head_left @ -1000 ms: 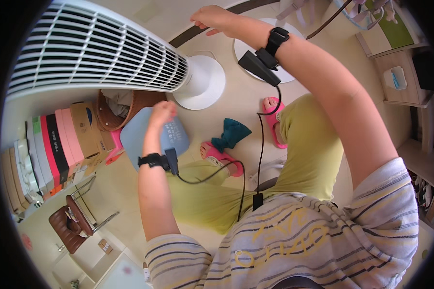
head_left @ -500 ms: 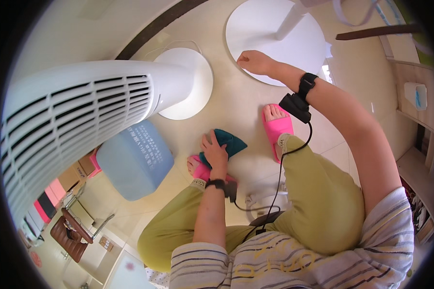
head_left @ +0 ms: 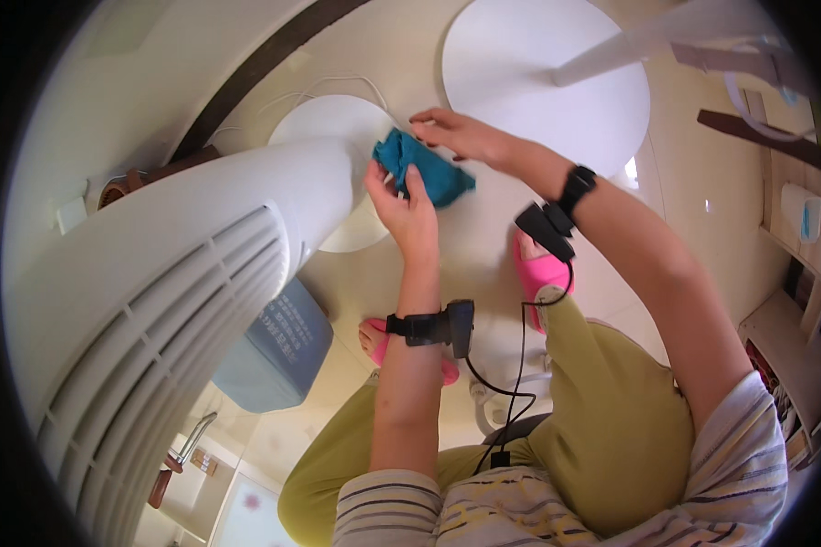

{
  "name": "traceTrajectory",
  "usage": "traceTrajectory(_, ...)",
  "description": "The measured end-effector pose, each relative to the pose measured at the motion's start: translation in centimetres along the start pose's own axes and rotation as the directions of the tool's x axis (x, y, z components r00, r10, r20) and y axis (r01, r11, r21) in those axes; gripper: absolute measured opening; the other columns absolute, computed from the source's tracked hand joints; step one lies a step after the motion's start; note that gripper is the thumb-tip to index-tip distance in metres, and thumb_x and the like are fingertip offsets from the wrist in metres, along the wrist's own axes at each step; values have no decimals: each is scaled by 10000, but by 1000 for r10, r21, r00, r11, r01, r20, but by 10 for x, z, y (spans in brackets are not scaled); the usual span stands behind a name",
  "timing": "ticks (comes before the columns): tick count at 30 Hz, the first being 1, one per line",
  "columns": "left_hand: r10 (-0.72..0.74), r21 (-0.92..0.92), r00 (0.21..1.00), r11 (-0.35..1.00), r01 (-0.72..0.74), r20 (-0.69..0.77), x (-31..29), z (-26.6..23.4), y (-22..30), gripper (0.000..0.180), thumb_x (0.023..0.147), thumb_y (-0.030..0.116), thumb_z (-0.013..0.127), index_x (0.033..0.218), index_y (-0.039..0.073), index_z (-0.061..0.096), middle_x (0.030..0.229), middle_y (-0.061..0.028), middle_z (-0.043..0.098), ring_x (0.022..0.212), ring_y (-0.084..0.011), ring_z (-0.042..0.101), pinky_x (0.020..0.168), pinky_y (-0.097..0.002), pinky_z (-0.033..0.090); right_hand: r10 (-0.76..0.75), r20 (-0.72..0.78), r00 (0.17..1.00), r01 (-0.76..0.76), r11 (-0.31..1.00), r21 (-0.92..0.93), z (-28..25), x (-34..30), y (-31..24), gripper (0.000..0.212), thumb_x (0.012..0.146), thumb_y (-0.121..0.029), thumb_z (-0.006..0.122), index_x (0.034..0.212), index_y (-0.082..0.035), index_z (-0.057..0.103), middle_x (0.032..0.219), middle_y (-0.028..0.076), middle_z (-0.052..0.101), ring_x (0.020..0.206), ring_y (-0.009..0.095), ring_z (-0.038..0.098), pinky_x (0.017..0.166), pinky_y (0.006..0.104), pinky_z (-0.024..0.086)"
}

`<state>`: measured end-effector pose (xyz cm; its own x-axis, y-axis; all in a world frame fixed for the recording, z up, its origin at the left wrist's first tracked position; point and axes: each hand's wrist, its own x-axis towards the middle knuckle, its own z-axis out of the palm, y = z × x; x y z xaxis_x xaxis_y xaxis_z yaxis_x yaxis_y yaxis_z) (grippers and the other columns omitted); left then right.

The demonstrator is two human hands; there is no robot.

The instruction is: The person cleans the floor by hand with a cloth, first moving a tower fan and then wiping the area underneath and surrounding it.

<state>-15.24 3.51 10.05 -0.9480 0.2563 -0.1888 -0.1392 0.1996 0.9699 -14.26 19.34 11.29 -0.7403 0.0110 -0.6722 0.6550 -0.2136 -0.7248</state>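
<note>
A folded, crumpled teal cloth (head_left: 438, 175) is held in my left hand (head_left: 409, 211), with the thumb across its near side and the fingers at its left edge. It is raised above the floor, beside the round white base (head_left: 356, 239) of the tower fan. My right hand (head_left: 470, 139) hovers just past the cloth's upper right side, fingers stretched to the left and apart, with nothing in them. Whether its fingertips touch the cloth I cannot tell. Each wrist wears a black strap with a small box and cable.
The white tower fan (head_left: 192, 205) fills the left. A round white pedestal base (head_left: 520, 55) stands at the far right. A light-blue bin (head_left: 278, 351) stands behind the fan. My feet are in pink slippers (head_left: 543, 269). Wooden shelves (head_left: 798, 314) line the right.
My left hand has lifted the teal cloth from by my left foot, up and away from me to the fan base. My right hand has uncurled and come lower, close to the cloth.
</note>
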Motion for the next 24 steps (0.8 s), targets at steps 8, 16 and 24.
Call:
traceTrajectory(8, 183, 234, 960, 944, -231, 213, 37, 32, 13, 761, 836, 2, 591, 1476, 87, 189, 1419, -195, 299, 1289, -359, 349, 1039, -406, 347, -463, -253, 850, 409, 881, -238, -20, 33, 27, 462, 889, -173, 585, 1310, -43, 447, 1113, 147, 604, 988, 244, 587, 865, 340, 456)
traceTrajectory(16, 399, 300, 909, 887, -350, -120, 122, 50, 27, 485, 737, -79, 496, 1211, 22, 517, 1172, -178, 492, 1120, -359, 468, 989, -423, 362, -648, -339, 682, 286, 663, -692, -33, 19, -19, 435, 883, -111, 554, 1310, -86, 475, 1161, 118, 562, 1104, 266, 493, 943, 382, 411)
traceTrajectory(24, 315, 861, 928, 509, 10, -197, 231, 48, -24, 448, 747, 56, 630, 1180, 11, 526, 1334, -191, 429, 1169, -377, 426, 1003, -441, 363, -483, -249, 839, -65, 366, -928, -67, 7, 41, 590, 837, -172, 622, 1376, -109, 389, 1475, 205, 261, 1383, 382, 238, 1056, 557, 312)
